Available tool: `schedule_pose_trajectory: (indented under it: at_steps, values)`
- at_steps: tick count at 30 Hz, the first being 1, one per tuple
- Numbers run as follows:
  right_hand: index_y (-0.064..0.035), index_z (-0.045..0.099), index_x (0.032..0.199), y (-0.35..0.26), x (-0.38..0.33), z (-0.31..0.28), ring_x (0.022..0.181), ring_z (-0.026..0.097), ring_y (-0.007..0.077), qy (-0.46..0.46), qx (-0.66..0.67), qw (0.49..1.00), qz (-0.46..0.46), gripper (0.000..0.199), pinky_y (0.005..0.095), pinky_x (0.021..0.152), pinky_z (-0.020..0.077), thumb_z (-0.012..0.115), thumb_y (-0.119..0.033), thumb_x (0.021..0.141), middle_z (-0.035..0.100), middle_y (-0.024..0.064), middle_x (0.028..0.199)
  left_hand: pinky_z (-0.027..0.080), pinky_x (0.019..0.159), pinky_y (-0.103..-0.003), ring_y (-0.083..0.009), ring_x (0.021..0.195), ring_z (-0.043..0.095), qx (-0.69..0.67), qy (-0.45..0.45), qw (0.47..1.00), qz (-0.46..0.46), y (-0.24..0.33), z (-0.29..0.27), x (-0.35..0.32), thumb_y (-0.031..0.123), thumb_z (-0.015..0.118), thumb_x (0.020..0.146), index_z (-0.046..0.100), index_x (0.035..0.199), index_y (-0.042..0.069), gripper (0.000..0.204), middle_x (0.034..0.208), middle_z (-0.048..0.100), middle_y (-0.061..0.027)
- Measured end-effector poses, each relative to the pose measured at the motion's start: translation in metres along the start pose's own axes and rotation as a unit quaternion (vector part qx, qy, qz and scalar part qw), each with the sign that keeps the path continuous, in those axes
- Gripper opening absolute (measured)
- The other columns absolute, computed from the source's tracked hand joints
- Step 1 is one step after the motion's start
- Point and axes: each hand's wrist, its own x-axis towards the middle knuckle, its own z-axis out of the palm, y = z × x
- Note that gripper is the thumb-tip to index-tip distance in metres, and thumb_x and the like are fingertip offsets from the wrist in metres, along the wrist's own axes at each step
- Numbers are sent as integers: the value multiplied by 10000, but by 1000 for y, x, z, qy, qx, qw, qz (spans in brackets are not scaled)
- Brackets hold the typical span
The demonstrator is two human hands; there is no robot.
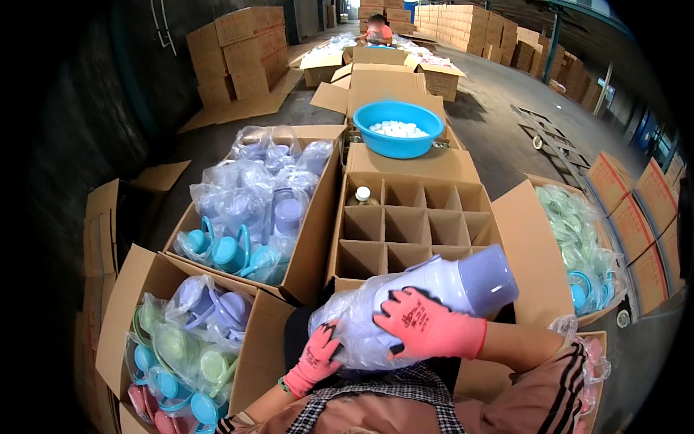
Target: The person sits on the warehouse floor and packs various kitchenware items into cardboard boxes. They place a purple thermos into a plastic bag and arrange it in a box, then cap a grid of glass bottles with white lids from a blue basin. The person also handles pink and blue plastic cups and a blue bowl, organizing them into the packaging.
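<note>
A lavender vacuum flask (423, 296) lies tilted across my lap, its darker purple end (490, 278) pointing right. A clear plastic bag (343, 325) covers its left part, leaving the purple end bare. My right hand (430, 325), in a pink glove with black fingertips, is wrapped over the flask's middle. Gloved the same way, my left hand (316, 359) grips the bagged left end from below. Just beyond the flask stands an open carton with cardboard dividers (405, 223); one cell holds a bottle with a white cap (363, 194).
A blue basin (399, 148) of small white pieces sits past the divided carton. Cartons of bagged lavender flasks (242, 195) and coloured lids (177, 347) stand at left, bagged green items (571, 224) at right. Another person (376, 30) is far back. A metal trolley frame (553, 141) lies right.
</note>
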Motion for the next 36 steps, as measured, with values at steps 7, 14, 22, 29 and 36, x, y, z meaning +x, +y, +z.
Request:
schedule_pose_trajectory:
  at_steps: [7, 14, 22, 29, 36]
  values:
    - [-22, 552, 950, 27, -37, 20, 706, 550, 289, 129, 93, 986, 42, 325, 378, 677, 449, 632, -185, 681, 549, 138, 714, 379, 857, -445, -372, 980, 465, 94, 52, 987, -115, -43, -24, -34, 75, 603, 523, 523, 759, 18, 255, 1040, 523, -173]
    - [6, 561, 987, 50, -99, -45, 808, 598, 220, 440, 320, 732, 410, 504, 323, 773, 469, 761, -263, 611, 619, 107, 850, 392, 701, -395, -311, 922, 467, 140, -106, 984, -15, 8, -26, -2, 302, 660, 625, 610, 730, 68, 262, 1008, 518, -136]
    - [-27, 534, 749, -15, -18, 92, 656, 513, 76, 445, 621, 591, 259, 258, 240, 621, 443, 756, -128, 664, 545, 3, 686, 415, 802, -312, -230, 927, 517, -205, -78, 963, -158, 10, 12, -61, 178, 595, 757, 537, 964, 14, 271, 1032, 523, -134]
    - [-14, 584, 829, -64, -22, 156, 720, 543, 93, 337, 696, 588, 236, 222, 254, 694, 448, 734, -89, 682, 601, 26, 758, 405, 806, -326, -258, 900, 483, -103, 230, 918, -307, 20, -23, -20, 87, 644, 692, 455, 1036, -22, 407, 994, 445, -141]
    - [-29, 611, 865, -40, -52, 134, 799, 598, 177, 352, 597, 679, 243, 209, 287, 753, 447, 710, -94, 692, 632, 81, 842, 413, 819, -300, -188, 938, 516, -493, -116, 786, -354, 18, 85, -50, 143, 601, 787, 497, 1083, 1, 345, 1039, 531, -100]
